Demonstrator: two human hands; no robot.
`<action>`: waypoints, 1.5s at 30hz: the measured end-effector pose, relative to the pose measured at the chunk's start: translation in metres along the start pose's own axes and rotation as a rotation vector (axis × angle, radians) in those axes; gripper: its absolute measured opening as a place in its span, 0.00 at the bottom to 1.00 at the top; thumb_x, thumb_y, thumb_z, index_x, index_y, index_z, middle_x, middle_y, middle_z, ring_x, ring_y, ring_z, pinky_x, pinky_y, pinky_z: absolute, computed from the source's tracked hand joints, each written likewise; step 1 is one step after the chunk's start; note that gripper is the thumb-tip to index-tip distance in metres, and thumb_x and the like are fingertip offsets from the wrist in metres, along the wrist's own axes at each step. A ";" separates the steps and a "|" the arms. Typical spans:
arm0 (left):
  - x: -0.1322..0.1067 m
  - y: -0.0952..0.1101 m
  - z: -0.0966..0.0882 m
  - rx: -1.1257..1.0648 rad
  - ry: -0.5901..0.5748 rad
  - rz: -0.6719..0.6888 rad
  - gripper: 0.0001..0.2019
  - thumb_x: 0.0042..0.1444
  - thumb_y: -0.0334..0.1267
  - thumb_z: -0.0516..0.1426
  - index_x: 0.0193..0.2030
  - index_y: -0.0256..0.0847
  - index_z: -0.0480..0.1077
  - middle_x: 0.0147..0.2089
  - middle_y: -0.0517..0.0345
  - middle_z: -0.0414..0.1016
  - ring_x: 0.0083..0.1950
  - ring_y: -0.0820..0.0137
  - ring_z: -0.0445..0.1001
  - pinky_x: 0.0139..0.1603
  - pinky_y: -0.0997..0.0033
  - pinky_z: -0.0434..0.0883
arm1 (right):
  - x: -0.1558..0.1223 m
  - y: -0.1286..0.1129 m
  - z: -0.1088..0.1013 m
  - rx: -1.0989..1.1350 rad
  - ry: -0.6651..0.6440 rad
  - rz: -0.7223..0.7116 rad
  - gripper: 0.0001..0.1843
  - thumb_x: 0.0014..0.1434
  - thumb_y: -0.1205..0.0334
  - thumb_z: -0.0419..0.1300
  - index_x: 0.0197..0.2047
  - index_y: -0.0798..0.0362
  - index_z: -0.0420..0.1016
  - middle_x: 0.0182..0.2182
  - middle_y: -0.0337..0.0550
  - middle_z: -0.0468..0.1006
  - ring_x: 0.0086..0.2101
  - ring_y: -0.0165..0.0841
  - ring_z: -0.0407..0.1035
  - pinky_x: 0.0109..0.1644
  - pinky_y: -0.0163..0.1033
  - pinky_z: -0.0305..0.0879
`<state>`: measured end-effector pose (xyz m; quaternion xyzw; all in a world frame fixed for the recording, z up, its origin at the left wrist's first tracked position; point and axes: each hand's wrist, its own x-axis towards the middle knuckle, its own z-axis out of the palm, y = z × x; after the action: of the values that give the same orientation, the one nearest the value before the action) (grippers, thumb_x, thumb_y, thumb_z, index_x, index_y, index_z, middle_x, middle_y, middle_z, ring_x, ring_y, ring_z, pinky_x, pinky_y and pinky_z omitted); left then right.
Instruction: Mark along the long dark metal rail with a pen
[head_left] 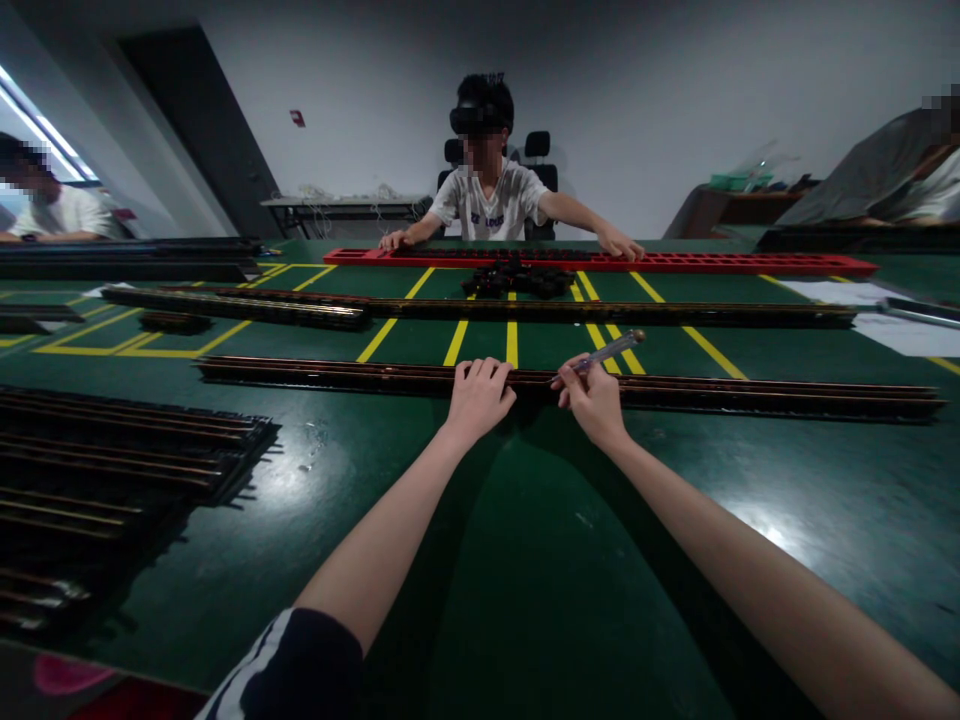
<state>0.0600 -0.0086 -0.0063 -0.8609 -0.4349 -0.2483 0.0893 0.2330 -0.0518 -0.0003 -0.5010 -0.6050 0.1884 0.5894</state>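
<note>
A long black rail with copper-coloured strips lies crosswise on the green table in front of me. My left hand grips it near the middle, its fingers bent over the far edge. Just to the right, my right hand is closed around a slim tool with a clear handle, held like a pen. Its rounded brownish end points up and right, while the thin end angles down to the rail. Whether that tip touches the rail I cannot tell.
Similar rails lie farther back, and a stack of them fills the left side. Across the green table, another person has both hands on a red slotted frame. Small black parts and white papers lie there too.
</note>
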 end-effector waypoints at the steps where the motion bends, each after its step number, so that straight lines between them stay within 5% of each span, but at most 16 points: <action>1: 0.000 0.000 0.000 0.011 0.005 -0.006 0.16 0.60 0.37 0.47 0.50 0.38 0.68 0.48 0.49 0.73 0.50 0.62 0.69 0.55 0.56 0.61 | 0.000 0.001 0.000 -0.003 0.001 0.000 0.21 0.57 0.42 0.55 0.32 0.53 0.64 0.22 0.40 0.74 0.16 0.27 0.66 0.18 0.33 0.63; 40: 0.001 0.002 -0.007 0.012 -0.054 -0.047 0.22 0.56 0.25 0.44 0.54 0.39 0.68 0.55 0.49 0.72 0.57 0.61 0.67 0.60 0.53 0.59 | 0.000 -0.001 0.000 -0.048 0.052 -0.002 0.18 0.58 0.45 0.54 0.31 0.53 0.63 0.21 0.41 0.74 0.16 0.29 0.66 0.19 0.35 0.63; 45: 0.001 0.001 -0.006 -0.031 -0.067 -0.060 0.22 0.57 0.25 0.43 0.54 0.38 0.67 0.55 0.50 0.72 0.57 0.62 0.67 0.61 0.54 0.59 | 0.000 0.000 -0.001 -0.017 -0.016 0.007 0.21 0.56 0.42 0.55 0.32 0.53 0.64 0.23 0.41 0.74 0.17 0.28 0.66 0.19 0.34 0.64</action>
<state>0.0588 -0.0106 -0.0002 -0.8567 -0.4593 -0.2286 0.0537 0.2339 -0.0521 -0.0001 -0.5067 -0.6095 0.1891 0.5796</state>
